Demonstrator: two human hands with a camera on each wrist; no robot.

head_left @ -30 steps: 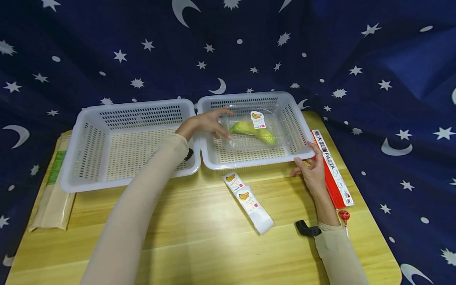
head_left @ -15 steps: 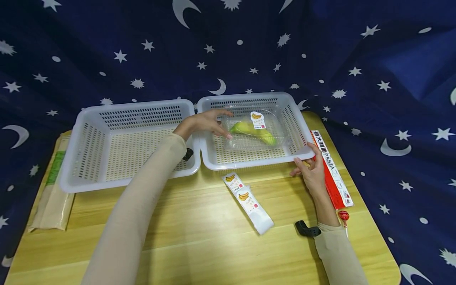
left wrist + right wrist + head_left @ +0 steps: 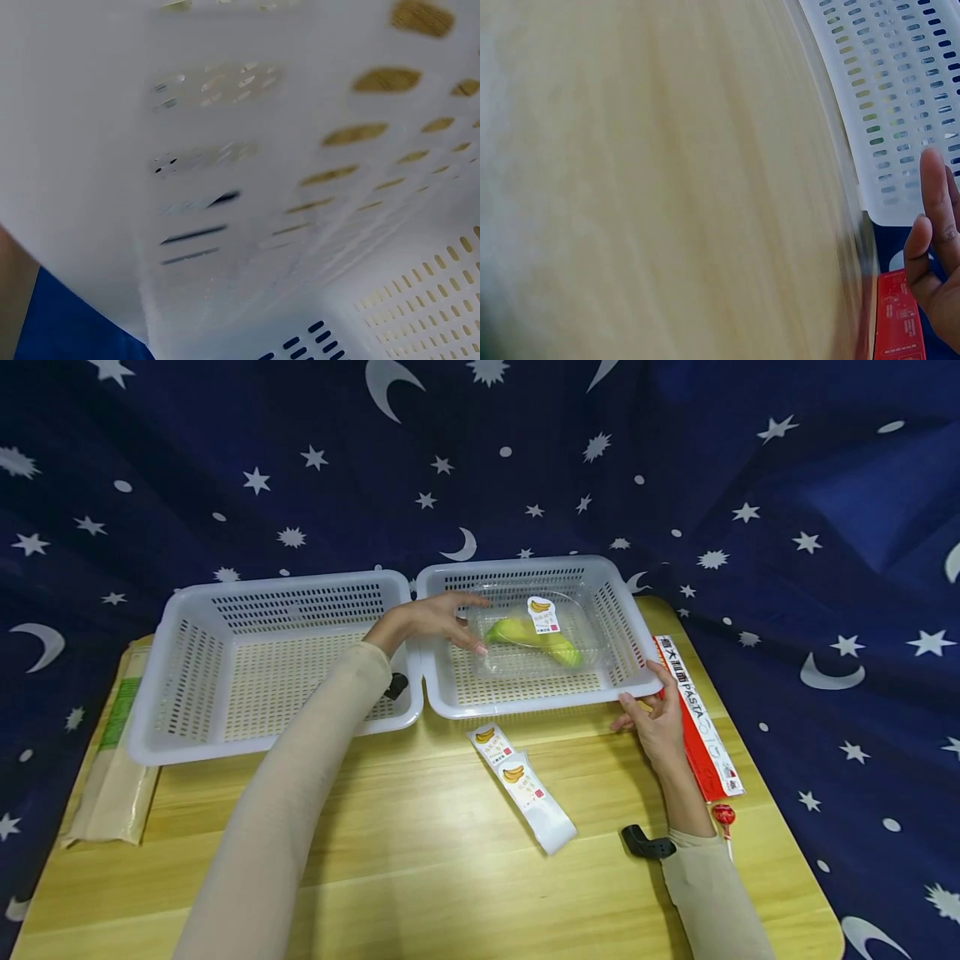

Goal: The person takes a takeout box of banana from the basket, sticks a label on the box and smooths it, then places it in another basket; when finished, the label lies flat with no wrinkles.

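Note:
In the head view, my left hand [image 3: 438, 621] reaches over the near left wall of the right-hand white basket [image 3: 517, 706]. Its spread fingers lie at the left end of a clear plastic box [image 3: 592, 647]. Inside the box is a yellow-green banana [image 3: 558, 647], and a banana-printed sticker [image 3: 543, 614] is on the lid. My right hand [image 3: 660, 722] touches the basket's near right corner with extended fingers. The right wrist view shows these fingers [image 3: 935, 184] against the slotted basket wall [image 3: 892, 112]. Only basket walls [image 3: 225, 300] fill most of the left wrist view.
A second white basket [image 3: 142, 693] adjoins on the left, over part of a beige and green packet [image 3: 112, 793]. A strip of banana stickers [image 3: 525, 789] lies on the wooden table [image 3: 450, 877]. A red pasta packet [image 3: 701, 727] and a lollipop [image 3: 724, 814] are at right.

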